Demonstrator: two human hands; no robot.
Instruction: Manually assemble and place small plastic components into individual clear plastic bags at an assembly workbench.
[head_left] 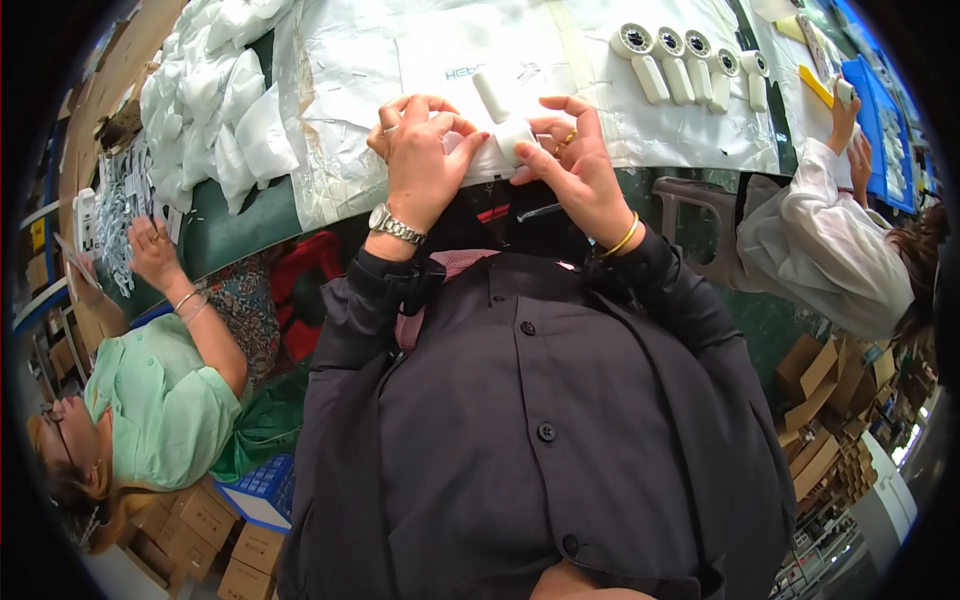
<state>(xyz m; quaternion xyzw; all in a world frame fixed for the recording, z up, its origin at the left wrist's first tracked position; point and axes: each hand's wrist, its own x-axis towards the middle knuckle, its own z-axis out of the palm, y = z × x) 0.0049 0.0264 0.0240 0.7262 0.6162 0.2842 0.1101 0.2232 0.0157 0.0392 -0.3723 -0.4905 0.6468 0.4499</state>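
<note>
Over the near edge of the table, my right hand (pixel 572 158) grips a white handheld fan (pixel 494 97) by its round head, thumb on one side and fingers behind. The fan's handle points up and away, tilted a little left. Just left of it is my left hand (pixel 424 150), thumb and forefinger pressed together close beside the fan head. What that pinch holds, if anything, is too small to make out. Several similar white handheld fans (pixel 672 66) with round dark-centred heads lie in a row at the far right.
White plastic sheeting (pixel 350 60) covers the table. A heap of white packets (pixel 215 110) lies at the left. One person in a green shirt (pixel 160 400) works at left, another in white (pixel 820 240) at right, near a blue bin (pixel 880 130). A plastic stool (pixel 697 225) stands below the edge.
</note>
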